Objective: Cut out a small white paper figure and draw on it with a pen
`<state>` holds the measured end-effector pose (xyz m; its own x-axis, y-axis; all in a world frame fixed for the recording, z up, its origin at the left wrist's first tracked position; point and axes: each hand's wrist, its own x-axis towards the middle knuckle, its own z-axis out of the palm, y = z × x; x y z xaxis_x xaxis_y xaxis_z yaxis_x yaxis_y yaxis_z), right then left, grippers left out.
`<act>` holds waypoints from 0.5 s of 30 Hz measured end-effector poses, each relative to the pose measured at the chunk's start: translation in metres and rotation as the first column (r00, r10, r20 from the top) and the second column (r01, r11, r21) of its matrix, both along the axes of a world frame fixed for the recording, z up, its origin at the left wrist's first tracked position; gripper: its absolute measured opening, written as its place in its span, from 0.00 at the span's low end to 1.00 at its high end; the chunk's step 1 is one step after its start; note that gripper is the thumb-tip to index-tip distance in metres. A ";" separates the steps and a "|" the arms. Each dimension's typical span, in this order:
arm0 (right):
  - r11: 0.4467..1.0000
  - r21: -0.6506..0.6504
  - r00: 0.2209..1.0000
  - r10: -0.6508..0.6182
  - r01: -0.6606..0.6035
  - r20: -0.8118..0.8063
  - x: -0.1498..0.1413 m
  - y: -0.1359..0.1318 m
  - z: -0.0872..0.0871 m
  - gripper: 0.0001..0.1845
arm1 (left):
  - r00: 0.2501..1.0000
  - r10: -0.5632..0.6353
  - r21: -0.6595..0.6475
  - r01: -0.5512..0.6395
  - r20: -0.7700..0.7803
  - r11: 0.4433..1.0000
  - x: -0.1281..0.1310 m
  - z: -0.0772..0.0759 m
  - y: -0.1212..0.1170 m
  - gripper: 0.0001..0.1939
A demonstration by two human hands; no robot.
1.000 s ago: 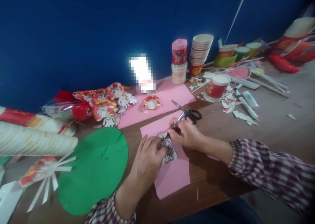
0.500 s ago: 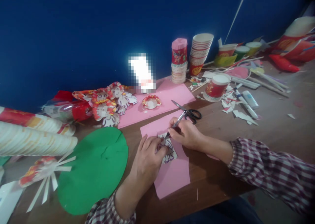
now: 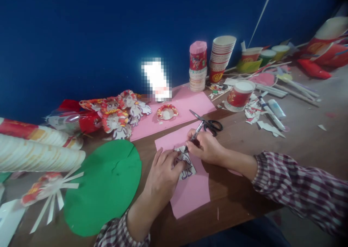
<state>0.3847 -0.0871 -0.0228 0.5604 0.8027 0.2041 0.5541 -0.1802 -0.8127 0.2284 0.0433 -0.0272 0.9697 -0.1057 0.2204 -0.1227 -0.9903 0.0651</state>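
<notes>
In my right hand [image 3: 205, 145] is a pen [image 3: 196, 132], gripped between thumb and fingers. Its dark tip is at the upper edge of a small white paper [image 3: 191, 171] with a figure outlined in dark lines. My left hand [image 3: 164, 171] lies flat over the left side of that paper, fingers spread, hiding part of the drawing. Beneath both is a pink sheet [image 3: 190, 200] on the brown table. Just beyond my right hand, black-handled scissors [image 3: 210, 125] lie with their blades pointing away to the left.
A green paper disc [image 3: 106, 192] lies to the left, near stacked paper cups [image 3: 40, 154]. Paper figures [image 3: 130, 105] and a cut cup ring [image 3: 167, 113] sit behind on another pink sheet [image 3: 187, 98]. More cups [image 3: 223, 58], a red cup [image 3: 239, 95] and paper scraps stand rightward.
The pen in my right hand has tilted slightly more upright, and its tip has shifted a little to the right. My left hand stays in place on the paper.
</notes>
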 end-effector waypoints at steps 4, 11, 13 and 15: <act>1.000 0.007 0.994 -0.014 0.015 -0.105 0.000 0.000 -0.001 0.03 | 1.000 -0.003 -0.009 0.003 -0.019 1.000 0.001 0.000 0.000 0.08; 0.988 0.140 0.813 0.034 0.059 -0.581 0.009 0.004 -0.002 0.10 | 1.000 0.007 -0.032 -0.007 -0.008 0.999 0.001 0.001 -0.001 0.13; 0.990 0.141 0.765 0.092 -0.001 -0.637 0.013 0.001 0.000 0.10 | 1.000 0.000 -0.033 -0.001 -0.009 0.999 0.002 0.002 -0.001 0.14; 0.990 0.113 0.776 0.134 -0.081 -0.616 0.015 -0.005 0.002 0.08 | 1.000 0.000 -0.033 -0.001 -0.019 0.999 0.002 0.003 -0.001 0.13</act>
